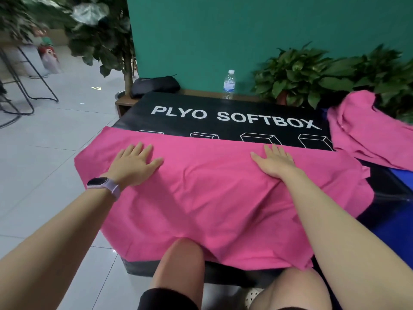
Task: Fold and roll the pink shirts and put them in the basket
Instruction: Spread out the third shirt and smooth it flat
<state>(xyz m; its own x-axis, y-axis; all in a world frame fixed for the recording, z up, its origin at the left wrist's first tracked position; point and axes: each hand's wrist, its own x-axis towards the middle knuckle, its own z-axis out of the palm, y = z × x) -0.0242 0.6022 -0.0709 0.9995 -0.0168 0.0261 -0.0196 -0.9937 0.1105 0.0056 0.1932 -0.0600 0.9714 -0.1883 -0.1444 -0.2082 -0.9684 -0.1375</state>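
**Q:** Head view: status of hands and garment?

**A:** My left hand (pixel 134 163) and right hand (pixel 273 162) lie flat, fingers spread, pressing the pink shirt (pixel 201 198) onto the PLYO SOFTBOX plyo box (pixel 234 113). A second pink shirt (pixel 366 133) lies crumpled to the right. No basket is in view.

**Q:** Failure risks?

**A:** The near hem overhangs the box edge onto my knee (pixel 183 253); I judge it may slide off when pressure is released. Wrinkles beside my right wrist could get locked into the fold, giving a lopsided roll.

Two pink shirts (pixel 201 198) (pixel 366 135), one bottle (pixel 229 83)
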